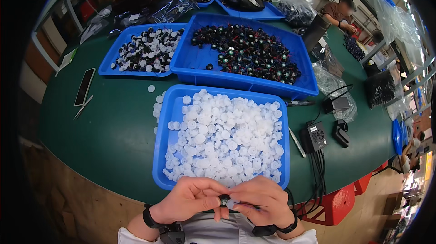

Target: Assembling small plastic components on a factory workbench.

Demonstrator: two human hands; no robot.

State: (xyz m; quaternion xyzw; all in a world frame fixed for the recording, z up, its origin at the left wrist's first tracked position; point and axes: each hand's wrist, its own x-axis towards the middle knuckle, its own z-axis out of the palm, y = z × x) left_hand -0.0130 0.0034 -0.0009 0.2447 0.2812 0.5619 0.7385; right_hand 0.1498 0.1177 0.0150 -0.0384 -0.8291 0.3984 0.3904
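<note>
Just past the near edge of a blue tray (pixel 160 153), my two hands meet in front of my body. My left hand (pixel 193 201) is closed, its thumb and fingers pinching a small round black component (pixel 224 198) with a greenish face. In my right hand (pixel 265 201), also closed, is a translucent white plastic cap (pixel 231 204), pressed close against the black component. Whether the two parts are joined I cannot tell. Many similar white caps (pixel 218 130) fill the tray. Each wrist wears a black band.
A deep blue bin (pixel 200 77) of black components with wires stands behind the tray. Left of it is a shallow blue tray (pixel 109 62) of black-and-white pieces. A phone (pixel 84 86), tweezers (pixel 83 107), a black power box (pixel 314 136) with cables and loose caps lie on the green table (pixel 109 139). Two people sit opposite.
</note>
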